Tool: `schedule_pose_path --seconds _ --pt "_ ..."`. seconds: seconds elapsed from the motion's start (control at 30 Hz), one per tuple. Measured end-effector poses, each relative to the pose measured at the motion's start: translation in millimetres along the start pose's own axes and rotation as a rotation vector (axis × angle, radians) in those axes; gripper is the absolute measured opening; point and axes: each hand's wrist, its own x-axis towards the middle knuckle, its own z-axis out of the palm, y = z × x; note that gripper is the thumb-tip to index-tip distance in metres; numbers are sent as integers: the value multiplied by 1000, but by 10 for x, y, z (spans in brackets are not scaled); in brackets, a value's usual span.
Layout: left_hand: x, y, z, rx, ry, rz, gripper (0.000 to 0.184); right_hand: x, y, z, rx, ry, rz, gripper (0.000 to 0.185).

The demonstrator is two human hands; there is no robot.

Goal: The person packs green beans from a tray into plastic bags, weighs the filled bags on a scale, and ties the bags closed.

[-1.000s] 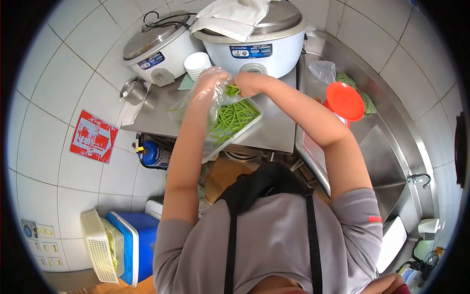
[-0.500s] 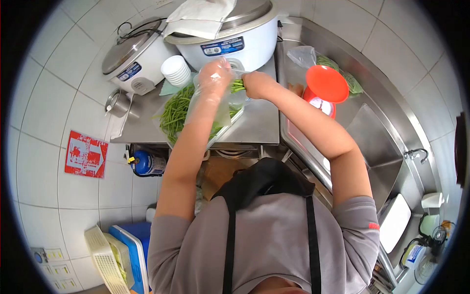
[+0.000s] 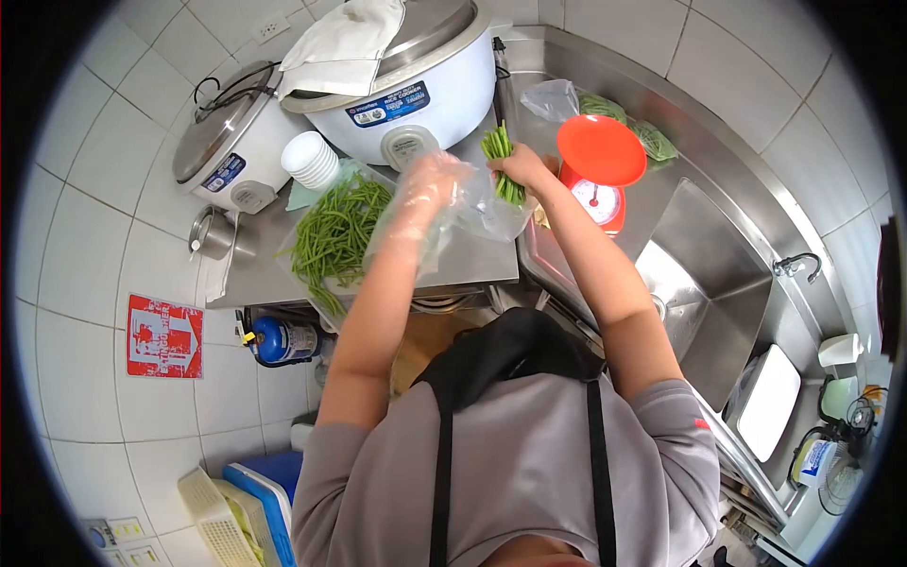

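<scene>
Right hand point(image 3: 522, 168): fingers closed around one slim-stalked bean bunch point(image 3: 496, 144), near one round-panned red scale point(image 3: 602, 151). Left hand point(image 3: 433, 180): covered by one clear, crinkled bag point(image 3: 484, 206); cannot tell finger state. One tangled bean heap point(image 3: 338, 227) left.

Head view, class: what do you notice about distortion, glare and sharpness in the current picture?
Head view: dark, rounded edges, with lines between the wall tiles bowing near the rim; head view: a bright reflection on the metal sink; head view: pale highlights on the clear bag veil the left hand; head view: numbers on the scale too small to read.
</scene>
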Motion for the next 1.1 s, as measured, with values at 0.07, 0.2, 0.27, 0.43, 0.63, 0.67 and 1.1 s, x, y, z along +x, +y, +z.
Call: schedule_pose_path --seconds 0.07,0.2,0.27,0.43,0.63,0.67,1.1 --pt "-8 -322 350 -208 -46 -35 37 -42 129 35 262 25 1 25" --pt "-30 -532 745 -588 -151 -123 40 -130 219 44 371 44 -235 30" --pt "10 -642 721 -719 -235 19 36 -258 88 -35 476 147 -212 34" --pt "-135 -613 549 28 100 386 30 -304 -161 -344 830 171 -199 22" --pt "-122 -518 448 88 -182 107 49 -414 -516 -39 591 312 -395 26" --pt "-187 -358 403 -76 -231 47 51 -446 -541 40 467 308 -399 32" --pt "-216 -133 421 -42 84 628 64 -251 -160 205 -482 -255 51 42"
